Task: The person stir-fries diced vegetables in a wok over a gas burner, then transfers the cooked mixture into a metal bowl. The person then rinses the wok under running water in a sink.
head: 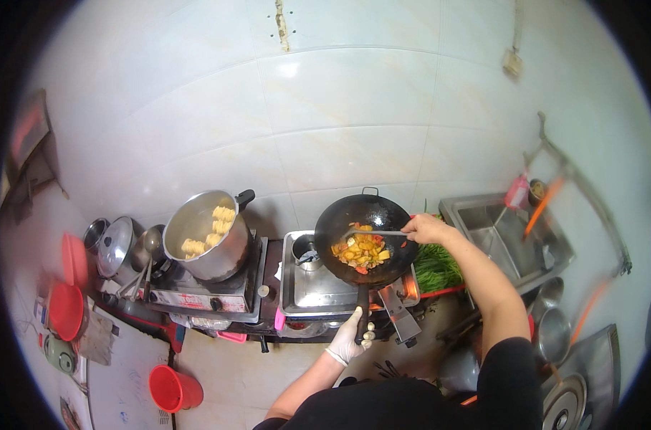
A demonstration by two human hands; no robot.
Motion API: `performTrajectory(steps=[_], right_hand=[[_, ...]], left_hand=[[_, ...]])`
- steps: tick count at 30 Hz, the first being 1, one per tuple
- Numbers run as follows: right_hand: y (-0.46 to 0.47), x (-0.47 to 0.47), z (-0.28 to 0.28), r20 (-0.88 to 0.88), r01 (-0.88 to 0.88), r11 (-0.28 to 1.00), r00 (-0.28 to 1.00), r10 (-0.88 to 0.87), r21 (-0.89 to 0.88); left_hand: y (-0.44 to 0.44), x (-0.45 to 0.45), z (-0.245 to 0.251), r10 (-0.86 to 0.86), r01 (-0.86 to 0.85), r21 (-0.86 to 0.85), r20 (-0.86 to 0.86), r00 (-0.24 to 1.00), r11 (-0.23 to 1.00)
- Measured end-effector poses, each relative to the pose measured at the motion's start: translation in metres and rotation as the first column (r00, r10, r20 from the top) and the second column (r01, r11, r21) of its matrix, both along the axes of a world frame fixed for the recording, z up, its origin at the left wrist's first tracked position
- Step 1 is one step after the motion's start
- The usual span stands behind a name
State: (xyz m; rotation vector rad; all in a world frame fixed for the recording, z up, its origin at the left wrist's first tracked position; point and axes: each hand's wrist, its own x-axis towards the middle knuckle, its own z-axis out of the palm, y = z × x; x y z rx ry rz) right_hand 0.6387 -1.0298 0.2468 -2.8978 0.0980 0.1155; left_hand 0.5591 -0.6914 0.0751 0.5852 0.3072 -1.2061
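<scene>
In a white glove, my left hand (349,338) is closed around the dark handle (362,303) of a black wok (336,215). My bare right hand (426,229) grips a grey cooking utensil (387,233), whose far end reaches into the food. Yellow and red pieces of food (360,251) lie in the middle of the wok; what they are I cannot tell exactly. A steel tray (320,293) sits partly beneath the wok, with a small metal pot (304,247) in its corner. An orange glow shows at the tray's right end.
A tall aluminium pot (207,269) holding noodle blocks (223,219) stands on a gas stove (196,299) to the left. Green leafy vegetables (437,269) lie right of the wok, before a steel sink (519,269). A red bucket (176,388) stands on the floor.
</scene>
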Motion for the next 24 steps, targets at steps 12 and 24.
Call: performTrajectory(steps=[12,24], right_hand=[[0.034,-0.028,-0.045,0.246,0.193,0.977,0.955,-0.165,-0.093],[0.069,-0.06,-0.078,0.24,0.371,0.921,0.911,-0.336,-0.116]], left_hand=[[-0.005,0.001,0.0,-0.003,0.001,-0.02,-0.078,0.997,1.0],[-0.008,-0.004,0.001,0.037,-0.038,-0.01,-0.099,0.994,0.999]])
